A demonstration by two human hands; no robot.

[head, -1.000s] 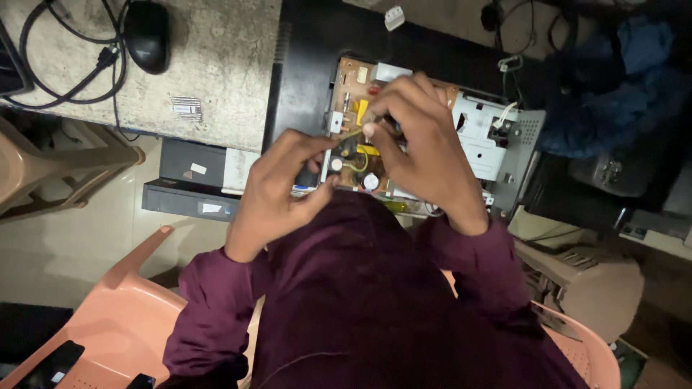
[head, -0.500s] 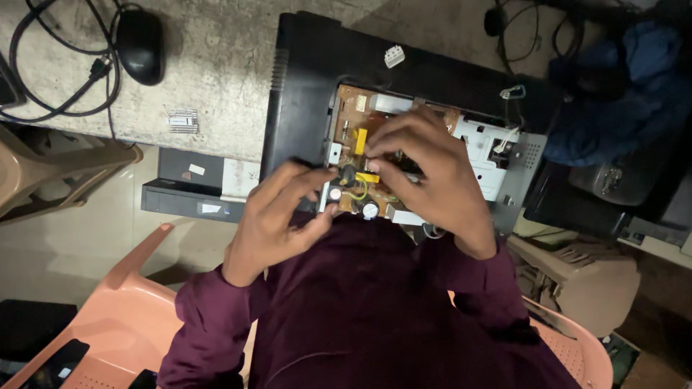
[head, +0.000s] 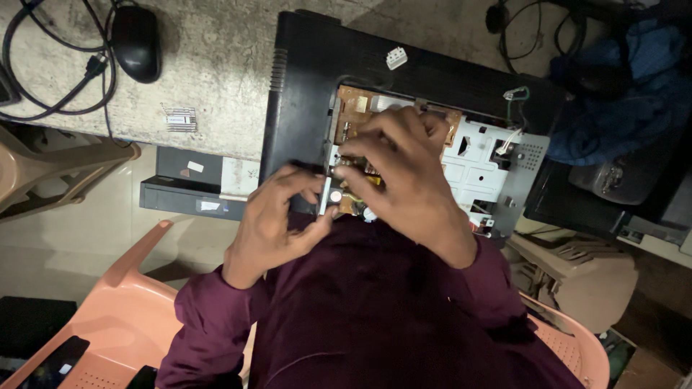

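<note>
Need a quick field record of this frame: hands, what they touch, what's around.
view: head camera, looking down
left hand: at near edge of circuit board, fingertips on a small silver part
right hand: spread over the board, covers its middle
board sits in: opened black monitor lying back up, next to metal shield
loose part: white connector on monitor back
table: mouse, cables
seat: orange plastic chair
clothing: maroon sleeves
</note>
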